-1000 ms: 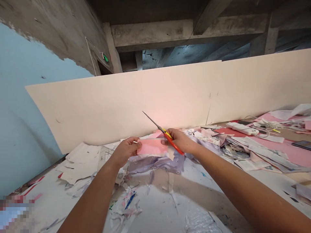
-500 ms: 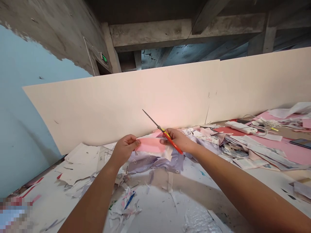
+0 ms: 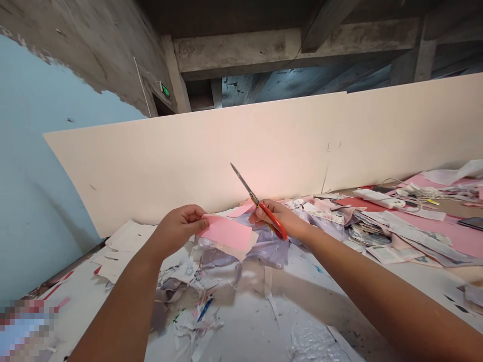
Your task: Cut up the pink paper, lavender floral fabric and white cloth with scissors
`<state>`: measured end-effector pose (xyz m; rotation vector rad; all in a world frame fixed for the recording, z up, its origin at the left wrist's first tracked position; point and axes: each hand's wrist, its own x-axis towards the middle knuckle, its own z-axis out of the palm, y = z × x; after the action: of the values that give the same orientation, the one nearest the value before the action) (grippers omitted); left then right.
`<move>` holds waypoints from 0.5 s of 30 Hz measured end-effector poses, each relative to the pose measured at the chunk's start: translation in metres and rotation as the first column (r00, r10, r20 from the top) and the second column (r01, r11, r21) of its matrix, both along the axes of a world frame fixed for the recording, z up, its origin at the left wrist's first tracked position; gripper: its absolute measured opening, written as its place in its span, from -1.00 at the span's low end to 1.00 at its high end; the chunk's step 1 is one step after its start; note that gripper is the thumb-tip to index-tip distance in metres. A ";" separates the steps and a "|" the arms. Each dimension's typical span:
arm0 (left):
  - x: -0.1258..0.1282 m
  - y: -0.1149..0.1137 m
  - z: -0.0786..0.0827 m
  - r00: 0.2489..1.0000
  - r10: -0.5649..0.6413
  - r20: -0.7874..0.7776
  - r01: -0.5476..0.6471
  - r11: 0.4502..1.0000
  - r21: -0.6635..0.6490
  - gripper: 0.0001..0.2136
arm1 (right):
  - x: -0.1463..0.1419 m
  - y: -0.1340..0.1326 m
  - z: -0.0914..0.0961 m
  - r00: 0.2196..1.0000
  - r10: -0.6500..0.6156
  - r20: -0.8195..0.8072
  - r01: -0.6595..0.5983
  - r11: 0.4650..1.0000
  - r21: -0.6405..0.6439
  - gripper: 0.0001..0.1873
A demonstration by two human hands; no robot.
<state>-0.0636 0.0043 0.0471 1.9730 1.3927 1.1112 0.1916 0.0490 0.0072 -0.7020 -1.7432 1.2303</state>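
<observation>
My left hand (image 3: 185,223) pinches the left end of a pink paper piece (image 3: 228,232), thumb on top, with a paler layer showing under its lower right edge. In my right hand (image 3: 277,216) is a pair of scissors (image 3: 272,219) with red handles; the blades look closed and point up and to the left, apart from the pink piece. Beneath both hands lies crumpled lavender patterned material (image 3: 269,250). Another pink strip (image 3: 241,208) rests behind the held piece.
Scraps and shavings (image 3: 199,322) with a blue pen-like object (image 3: 206,309) lie in front. White sheets (image 3: 124,246) are at left. To the right are piled strips (image 3: 407,236), a white power strip (image 3: 379,198) and a dark phone-like object (image 3: 471,222). A tall cream board (image 3: 188,161) stands behind.
My left hand has moved left with the pink piece, which now tilts down to the right. My right hand has come off its right end, and the scissors have turned steeper.
</observation>
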 end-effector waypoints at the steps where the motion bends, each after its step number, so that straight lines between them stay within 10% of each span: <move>1: 0.001 -0.001 0.000 1.000 -0.022 0.008 0.023 0.999 -0.027 -0.78 | -0.003 -0.004 0.001 1.000 0.007 -0.011 -0.007 1.000 0.018 -0.62; 5: 0.010 -0.008 0.000 0.992 -0.126 0.022 0.128 0.983 -0.134 -0.79 | -0.016 -0.018 0.002 0.980 0.159 0.118 -0.170 0.982 0.085 -0.62; 15: 0.017 -0.015 0.002 0.992 -0.123 -0.016 0.119 0.978 -0.173 -0.86 | -0.029 -0.026 -0.007 0.964 0.079 0.254 -0.113 0.986 0.123 -0.54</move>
<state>-0.0464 -0.0109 0.0488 1.9269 1.3156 0.8833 0.1628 0.0230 0.0006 -0.7219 -2.0689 1.1112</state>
